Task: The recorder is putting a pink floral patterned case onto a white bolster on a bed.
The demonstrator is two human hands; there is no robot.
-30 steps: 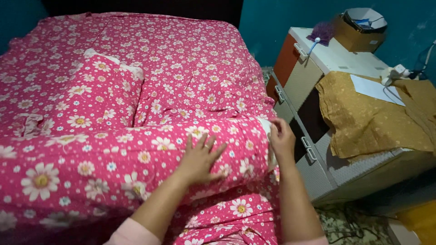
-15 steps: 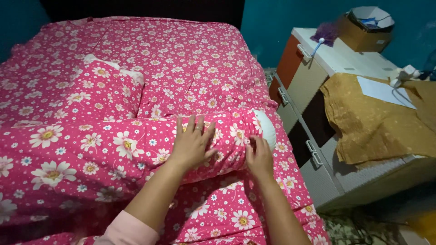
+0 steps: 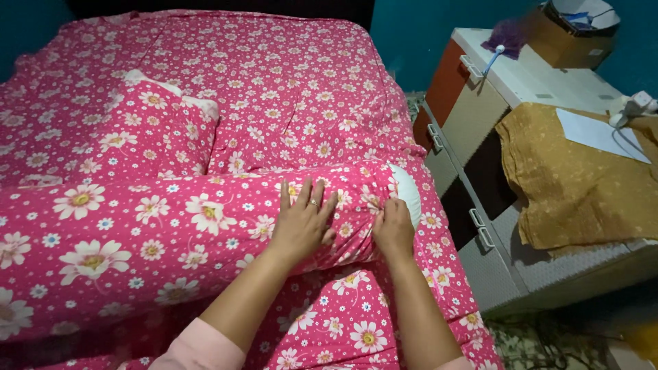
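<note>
A long bolster in a pink cover with white daisies lies across the near part of the bed. Its white inner end sticks out at the right. My left hand rests flat on top of the bolster, fingers spread, a ring on one finger. My right hand pinches the cover's edge just beside the white end. A square pillow in the same fabric lies behind the bolster at the left.
A low drawer cabinet stands right of the bed, against a teal wall. A mustard cloth with a white paper drapes over it. A cardboard box and a purple duster sit at the back.
My right hand came off the bolster's open end and down its side, and now grips the cover edge. The bolster has rolled slightly farther onto the bed. My left hand stayed on top.
</note>
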